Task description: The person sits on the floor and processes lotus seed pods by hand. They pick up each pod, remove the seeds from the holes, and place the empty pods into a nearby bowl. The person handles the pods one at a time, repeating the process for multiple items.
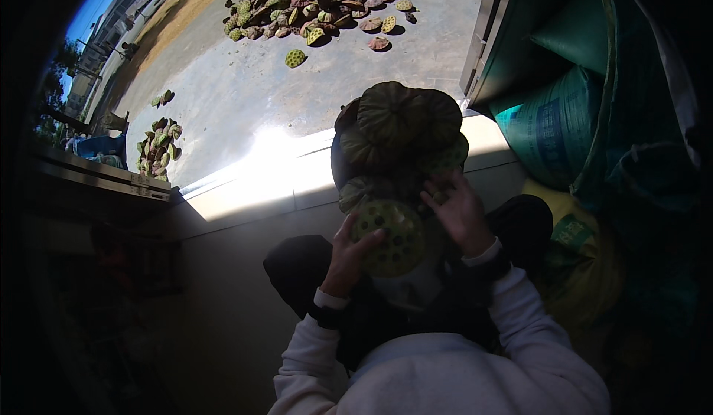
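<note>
A green lotus seed pod [401,255] is held over my lap, its flat face with many dark holes turned up. My left hand [347,257] grips it from the left side, the thumb lying across the face. To the pod's upper right is my right hand [462,213], fingers bent toward the thumb. A small greenish thing shows by its fingertips, too dark to make out. Just beyond both hands rises a heap of lotus pods [394,118], dark in the shade. What holds this heap is mostly hidden.
A large pile of lotus pods [297,7] lies outside on the sunlit concrete, with a smaller pile [158,148] at the left. Green sacks [549,122] and a yellow sack [579,244] stand at the right. A doorway sill [275,185] crosses ahead.
</note>
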A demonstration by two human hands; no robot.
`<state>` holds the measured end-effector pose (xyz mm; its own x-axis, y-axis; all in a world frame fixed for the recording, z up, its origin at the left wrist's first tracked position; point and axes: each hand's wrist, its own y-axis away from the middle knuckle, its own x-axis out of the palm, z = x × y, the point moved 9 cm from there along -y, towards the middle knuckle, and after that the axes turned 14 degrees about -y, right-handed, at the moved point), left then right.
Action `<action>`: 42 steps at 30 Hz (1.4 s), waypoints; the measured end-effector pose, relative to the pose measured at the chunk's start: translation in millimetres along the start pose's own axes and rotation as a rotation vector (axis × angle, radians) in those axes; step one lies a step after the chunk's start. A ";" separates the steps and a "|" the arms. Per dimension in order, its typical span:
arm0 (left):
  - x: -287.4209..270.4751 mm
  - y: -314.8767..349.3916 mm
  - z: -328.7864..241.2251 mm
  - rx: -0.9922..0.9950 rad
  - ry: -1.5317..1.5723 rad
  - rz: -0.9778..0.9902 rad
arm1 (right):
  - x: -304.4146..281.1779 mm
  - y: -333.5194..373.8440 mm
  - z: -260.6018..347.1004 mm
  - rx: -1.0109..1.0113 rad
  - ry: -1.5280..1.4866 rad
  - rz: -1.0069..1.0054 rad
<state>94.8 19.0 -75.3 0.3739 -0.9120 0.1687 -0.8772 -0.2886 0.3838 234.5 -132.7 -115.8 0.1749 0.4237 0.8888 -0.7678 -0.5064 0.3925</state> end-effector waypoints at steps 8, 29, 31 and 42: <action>2.1 4.5 0.1 -0.024 -0.024 0.078 | 38.9 18.6 -16.5 0.015 0.593 0.133; -5.5 10.3 -14.1 0.028 -0.124 -0.038 | 96.6 69.5 -12.1 -0.767 1.413 0.414; -4.1 8.6 -16.0 0.060 -0.123 -0.039 | 97.3 68.0 -23.7 -0.641 1.607 0.431; -4.8 5.9 -0.1 0.014 -0.021 -0.034 | 41.4 24.1 -32.7 0.010 0.984 0.289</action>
<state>87.8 21.6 -73.8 0.3976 -0.9073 0.1369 -0.8682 -0.3237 0.3762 203.1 -102.8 -77.3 -0.6026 0.7104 0.3635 -0.6944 -0.6913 0.1999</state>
